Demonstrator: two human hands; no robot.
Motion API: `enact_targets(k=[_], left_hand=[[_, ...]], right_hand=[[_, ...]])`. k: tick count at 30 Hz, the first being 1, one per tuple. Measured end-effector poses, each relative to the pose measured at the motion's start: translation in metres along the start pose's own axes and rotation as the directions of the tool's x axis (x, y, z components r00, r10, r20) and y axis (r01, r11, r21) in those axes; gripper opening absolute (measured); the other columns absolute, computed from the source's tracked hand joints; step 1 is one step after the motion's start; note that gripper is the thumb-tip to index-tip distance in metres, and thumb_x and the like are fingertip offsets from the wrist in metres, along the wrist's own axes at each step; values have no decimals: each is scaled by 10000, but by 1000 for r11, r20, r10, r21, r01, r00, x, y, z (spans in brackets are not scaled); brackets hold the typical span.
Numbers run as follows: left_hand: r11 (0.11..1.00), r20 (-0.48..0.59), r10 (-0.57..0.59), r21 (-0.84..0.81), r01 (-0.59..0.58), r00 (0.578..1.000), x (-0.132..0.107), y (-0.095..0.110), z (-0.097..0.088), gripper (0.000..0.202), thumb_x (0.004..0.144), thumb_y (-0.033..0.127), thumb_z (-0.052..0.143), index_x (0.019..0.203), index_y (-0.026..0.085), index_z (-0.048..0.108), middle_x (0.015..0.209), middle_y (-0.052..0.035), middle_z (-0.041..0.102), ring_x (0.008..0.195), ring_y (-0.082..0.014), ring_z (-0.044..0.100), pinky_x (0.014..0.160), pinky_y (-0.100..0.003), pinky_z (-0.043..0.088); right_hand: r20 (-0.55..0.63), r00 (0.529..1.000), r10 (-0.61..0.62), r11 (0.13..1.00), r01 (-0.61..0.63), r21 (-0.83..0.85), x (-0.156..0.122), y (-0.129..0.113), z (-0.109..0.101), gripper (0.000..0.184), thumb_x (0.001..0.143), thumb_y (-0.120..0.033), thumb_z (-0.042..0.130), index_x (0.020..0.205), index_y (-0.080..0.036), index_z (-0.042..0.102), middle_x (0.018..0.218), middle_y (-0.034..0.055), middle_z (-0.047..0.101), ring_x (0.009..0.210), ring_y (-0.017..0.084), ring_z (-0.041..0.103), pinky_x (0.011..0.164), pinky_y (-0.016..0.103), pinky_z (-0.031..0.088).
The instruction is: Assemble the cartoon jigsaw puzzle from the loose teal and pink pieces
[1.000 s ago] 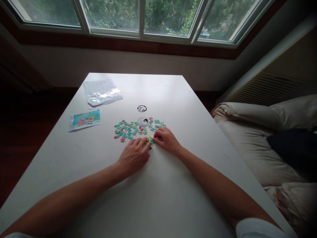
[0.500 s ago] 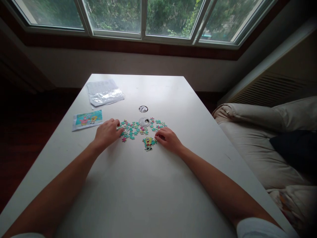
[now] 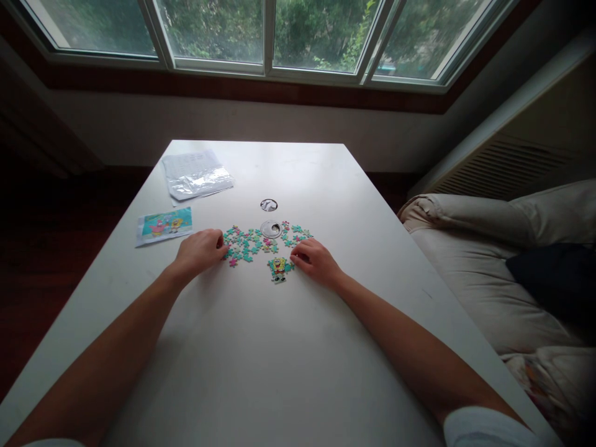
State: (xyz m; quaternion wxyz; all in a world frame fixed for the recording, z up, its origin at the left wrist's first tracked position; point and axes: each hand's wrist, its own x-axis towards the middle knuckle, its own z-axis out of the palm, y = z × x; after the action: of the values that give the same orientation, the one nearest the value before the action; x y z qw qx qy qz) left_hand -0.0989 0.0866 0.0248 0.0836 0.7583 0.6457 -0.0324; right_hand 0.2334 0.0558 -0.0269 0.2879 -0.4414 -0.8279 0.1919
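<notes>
Several loose teal and pink puzzle pieces (image 3: pixel 251 241) lie scattered on a white table (image 3: pixel 279 347). A small joined cluster showing a yellow cartoon figure (image 3: pixel 279 269) lies just in front of them. My left hand (image 3: pixel 199 251) rests at the left edge of the scatter, fingers curled, fingertips pinched at a loose piece there. My right hand (image 3: pixel 315 261) sits right of the joined cluster, fingers bent, fingertips touching its right edge.
A printed reference picture (image 3: pixel 165 225) lies to the left, with a clear plastic bag on paper (image 3: pixel 195 175) behind it. Two round cable holes (image 3: pixel 270 228) are set in the tabletop. A beige sofa with a dark cushion (image 3: pixel 535 273) stands to the right.
My left hand left the joined cluster and moved left to the edge of the loose pieces, uncovering the cartoon figure. My right hand stayed beside the cluster.
</notes>
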Motion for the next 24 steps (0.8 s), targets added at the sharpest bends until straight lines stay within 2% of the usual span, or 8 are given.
enact_targets(k=[9,16,24], left_hand=[[999,27,-45,16,45,999,0,-10,-6,278,822,504,529,805,239,611,899,-52,721,824,-250,644,587,-307,316],[999,15,-23,50,23,1000,3,-25,-6,238,804,448,525,813,235,630,877,-60,718,815,-248,647,581,-308,331],[998,-18,-52,30,53,998,5,-32,-7,200,785,415,562,818,234,640,881,-63,721,805,-253,648,611,-309,370]], right_hand=[[6,1000,-5,1000,5,1,0,3,2,89,919,-209,644,831,-220,655,759,10,612,786,182,526,791,329,392],[1,1000,-9,1000,9,-2,0,1,2,94,924,-218,634,832,-220,652,754,7,606,776,180,524,795,334,395],[3,1000,-4,1000,4,-8,-1,2,0,106,928,-230,624,826,-224,655,754,15,608,778,186,525,784,334,398]])
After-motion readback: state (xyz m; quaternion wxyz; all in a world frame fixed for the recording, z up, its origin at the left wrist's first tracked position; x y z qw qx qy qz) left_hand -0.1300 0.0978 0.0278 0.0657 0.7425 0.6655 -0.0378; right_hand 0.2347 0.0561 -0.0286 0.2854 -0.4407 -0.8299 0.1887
